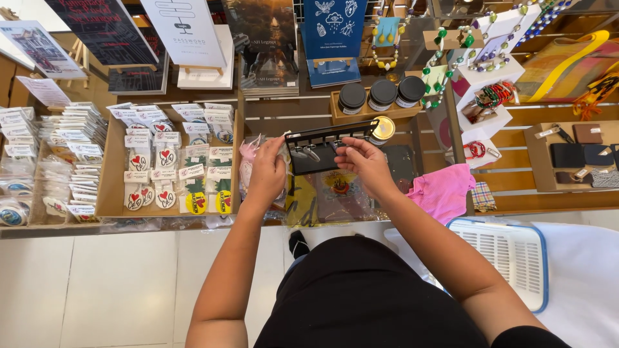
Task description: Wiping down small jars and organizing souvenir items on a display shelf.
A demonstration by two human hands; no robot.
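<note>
From my feed, both hands are up over the middle of the tabletop (529,174), closed on a black display rack (325,147) hung with small metal charms. My left hand (267,171) wraps the rack's lower end at about nine o'clock of it, over a clear packet with pink trim (247,158); my right hand (364,161) pinches its front face near the middle, fingertips close to the charms. The rack is held above the tabletop, just short of a wooden tray of three black-lidded jars (382,93) at twelve o'clock. Its long axis runs from eight o'clock to two o'clock, the far end tilted up and pointing at a small gold-lidded tin (383,127), which it nearly touches or overlaps; I cannot tell which. I judge the risk to be there: any swing of that end could knock the tin or the jar tray. The charms hang loose, so a tilt might slide them off. A pink cloth (443,190) lies at four o'clock, and a cardboard box of heart badges (164,161) sits well apart at nine o'clock.
</note>
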